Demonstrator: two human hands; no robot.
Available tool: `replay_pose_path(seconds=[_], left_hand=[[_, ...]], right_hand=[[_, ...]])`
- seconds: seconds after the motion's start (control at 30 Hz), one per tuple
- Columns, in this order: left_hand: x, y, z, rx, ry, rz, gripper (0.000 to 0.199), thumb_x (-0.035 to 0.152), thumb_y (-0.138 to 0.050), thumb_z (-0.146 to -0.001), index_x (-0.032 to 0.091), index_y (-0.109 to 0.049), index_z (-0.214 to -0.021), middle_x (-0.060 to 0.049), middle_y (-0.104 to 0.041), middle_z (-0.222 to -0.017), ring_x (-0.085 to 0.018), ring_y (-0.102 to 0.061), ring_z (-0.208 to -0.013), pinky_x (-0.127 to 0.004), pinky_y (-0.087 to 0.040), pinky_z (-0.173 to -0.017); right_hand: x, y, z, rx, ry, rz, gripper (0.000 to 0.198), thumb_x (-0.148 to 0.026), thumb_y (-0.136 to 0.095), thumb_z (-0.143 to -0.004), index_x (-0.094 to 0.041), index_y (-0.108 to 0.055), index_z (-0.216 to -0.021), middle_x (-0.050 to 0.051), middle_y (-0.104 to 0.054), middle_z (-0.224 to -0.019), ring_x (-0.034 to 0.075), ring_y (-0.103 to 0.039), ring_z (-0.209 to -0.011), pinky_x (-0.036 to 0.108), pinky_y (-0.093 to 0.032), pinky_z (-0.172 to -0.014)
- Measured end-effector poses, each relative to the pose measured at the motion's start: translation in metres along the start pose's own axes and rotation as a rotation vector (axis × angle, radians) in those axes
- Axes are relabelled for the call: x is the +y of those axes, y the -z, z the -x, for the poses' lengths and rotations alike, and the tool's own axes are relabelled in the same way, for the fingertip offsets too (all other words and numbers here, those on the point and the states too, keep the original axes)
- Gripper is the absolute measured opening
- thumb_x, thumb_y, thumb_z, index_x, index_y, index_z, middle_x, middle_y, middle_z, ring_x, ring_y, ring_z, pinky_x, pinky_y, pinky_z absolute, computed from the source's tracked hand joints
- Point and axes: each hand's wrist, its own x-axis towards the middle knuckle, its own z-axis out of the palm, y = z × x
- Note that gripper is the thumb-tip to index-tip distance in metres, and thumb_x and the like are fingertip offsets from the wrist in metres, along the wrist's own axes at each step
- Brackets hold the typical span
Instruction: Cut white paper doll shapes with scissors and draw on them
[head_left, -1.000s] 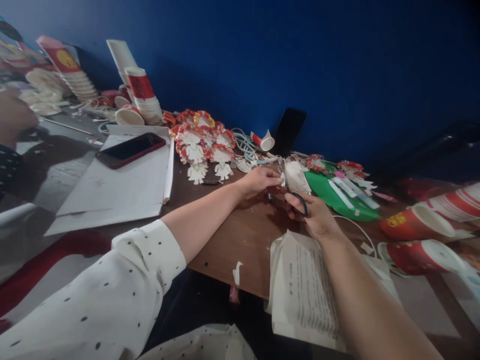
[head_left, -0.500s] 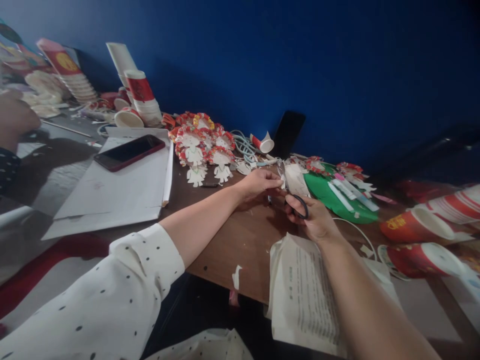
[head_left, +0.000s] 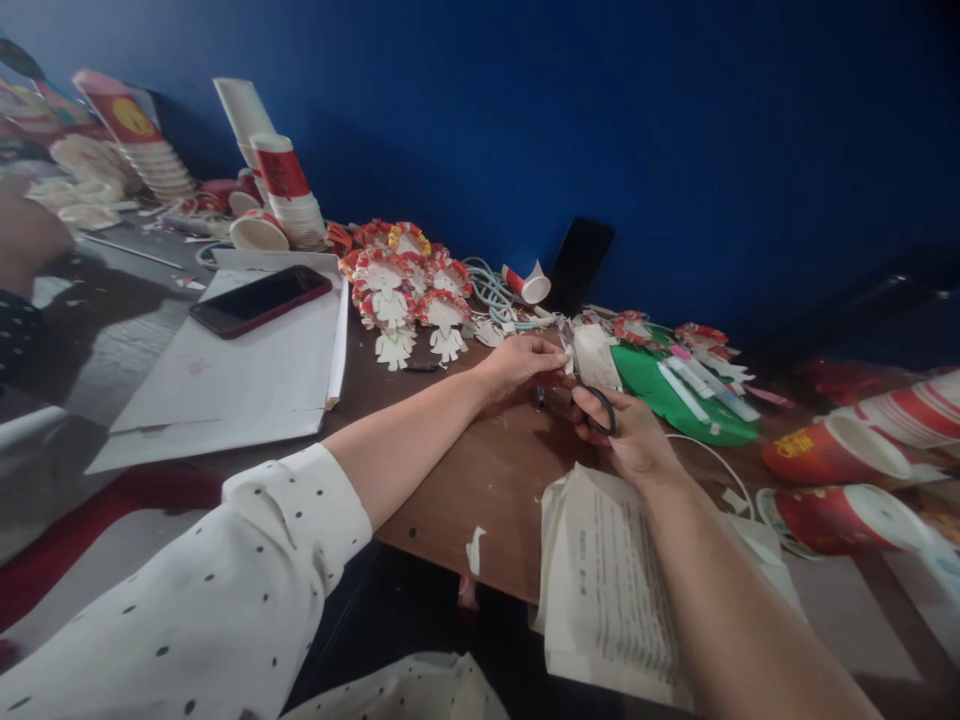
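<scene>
My left hand [head_left: 523, 362] pinches a small white paper piece [head_left: 568, 358] between thumb and fingertips, above the brown table [head_left: 480, 470]. Close on its right, my right hand [head_left: 626, 430] is closed around the black handles of a pair of scissors [head_left: 604, 412]. The scissor blades point away from me, up against the paper; whether they are parted I cannot tell. Left of my hands lie several white paper dolls [head_left: 446, 325] with red, frilly tops. A green leaf-shaped sheet [head_left: 660, 385] with white markers [head_left: 682, 390] on it is to the right.
A phone [head_left: 259, 300] rests on a white box lid [head_left: 225, 380] at left. Stacked paper cups [head_left: 289, 195] stand behind it; more cups [head_left: 836, 450] lie at right. A printed paper bag [head_left: 600, 590] hangs over the front edge. Another person's hand [head_left: 30, 235] is at far left.
Both hands stay nearly in place, with the paper and scissors shifting only slightly. The whole view has moved a little. At far left the other person's hand has moved slightly.
</scene>
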Motion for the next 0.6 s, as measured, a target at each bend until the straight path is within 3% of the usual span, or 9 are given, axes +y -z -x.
replay_pose_path(seconds=[0.13,0.33,0.6], left_hand=[[-0.0027,0.0014,-0.0028,-0.001,-0.055,-0.046,0.012,0.014,-0.065,-0.084,0.011,-0.057,-0.075,-0.001,-0.062,-0.06,-0.008,-0.062,-0.056,-0.021,-0.048,-0.064],[-0.0025,0.0001,-0.0068,0.097,-0.143,0.049,0.015,0.012,-0.064,-0.084,0.011,-0.055,-0.073,0.003,-0.057,-0.056,-0.005,-0.054,-0.05,-0.021,-0.048,-0.063],[-0.0053,-0.0046,-0.0098,0.174,-0.182,0.118,0.016,0.011,-0.066,-0.082,0.011,-0.054,-0.071,0.005,-0.055,-0.056,-0.004,-0.053,-0.051,-0.021,-0.047,-0.064]], right_hand=[[0.0018,-0.0002,0.0005,-0.019,0.03,0.03,0.045,-0.056,-0.076,-0.07,-0.019,-0.074,-0.094,0.003,-0.064,-0.074,0.01,-0.055,-0.057,0.019,-0.033,-0.043],[0.0038,-0.0009,-0.0004,-0.072,0.039,0.072,0.062,-0.058,-0.074,-0.071,-0.021,-0.069,-0.12,0.005,-0.067,-0.084,0.014,-0.058,-0.066,0.021,-0.033,-0.044],[0.0035,-0.0014,-0.001,-0.046,0.093,0.146,0.057,-0.056,-0.073,-0.074,-0.024,-0.07,-0.121,0.002,-0.066,-0.081,0.013,-0.057,-0.063,0.021,-0.034,-0.046]])
